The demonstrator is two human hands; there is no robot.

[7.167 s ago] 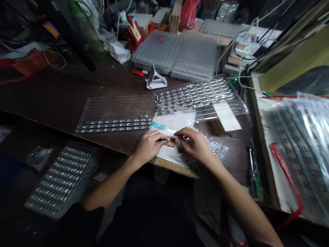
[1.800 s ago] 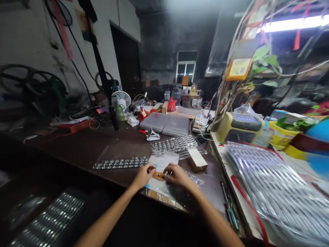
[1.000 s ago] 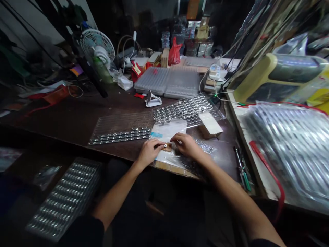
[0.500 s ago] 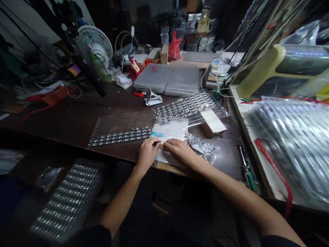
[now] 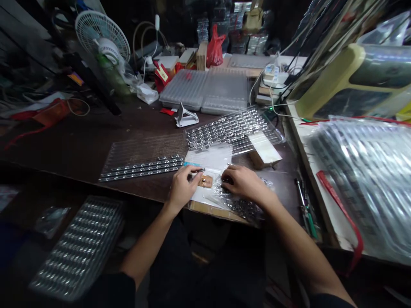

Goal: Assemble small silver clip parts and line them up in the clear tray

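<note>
My left hand (image 5: 183,185) pinches a small dark metal piece (image 5: 199,170) between thumb and fingertips. Just under its fingertips lies a small brown block (image 5: 205,182) with a tiny metal part on it, resting on white paper (image 5: 210,155). My right hand (image 5: 242,179) is curled down over a pile of small shiny metal parts (image 5: 244,208) on clear plastic; its fingertips are partly hidden among them. To the left, a clear ribbed tray (image 5: 144,147) holds several rows of metal pieces along its near side. Another clear tray, filled with similar metal pieces (image 5: 224,128), lies behind the paper.
A white-topped box (image 5: 265,149) props the filled tray. A white stand (image 5: 186,117) and stacked clear trays (image 5: 224,90) are behind. Screwdriver-like tools (image 5: 306,211) lie right, beside wrapped trays (image 5: 362,171). A fan (image 5: 102,36) stands back left; more filled trays (image 5: 80,244) sit lower left.
My right hand has moved right, away from my left fingertips, onto the metal parts. The brown block is now uncovered. My left hand stays close by, pinching the metal piece. The view has shifted slightly.
</note>
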